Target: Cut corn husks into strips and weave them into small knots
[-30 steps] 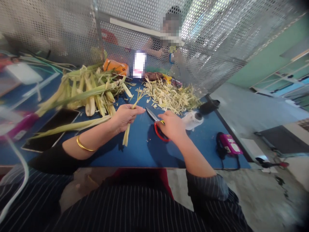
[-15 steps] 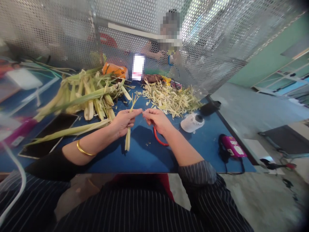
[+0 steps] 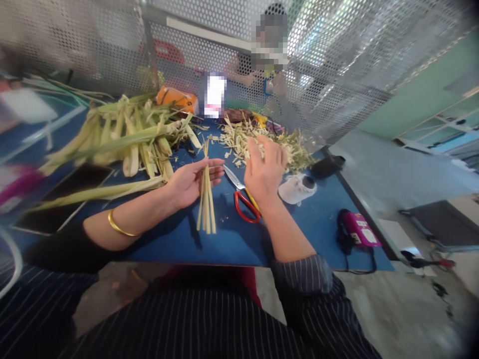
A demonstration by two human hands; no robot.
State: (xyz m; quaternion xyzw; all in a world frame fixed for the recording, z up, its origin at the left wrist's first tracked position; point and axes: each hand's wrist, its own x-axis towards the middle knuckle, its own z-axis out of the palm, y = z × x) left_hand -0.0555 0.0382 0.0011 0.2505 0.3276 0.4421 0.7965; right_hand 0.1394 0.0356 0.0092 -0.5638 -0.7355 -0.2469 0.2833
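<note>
The left grip (image 3: 189, 183) pinches the strips (image 3: 206, 202) above the bench (image 3: 235, 247), likely so their near ends fan free; the right grip (image 3: 265, 172), open, hovers by the scraps (image 3: 294, 149), scissors (image 3: 236, 182) just left.

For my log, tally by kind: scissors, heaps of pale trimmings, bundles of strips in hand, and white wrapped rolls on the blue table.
Scissors: 1
Heap of pale trimmings: 1
Bundle of strips in the left hand: 1
White wrapped roll: 1
Total: 4
</note>
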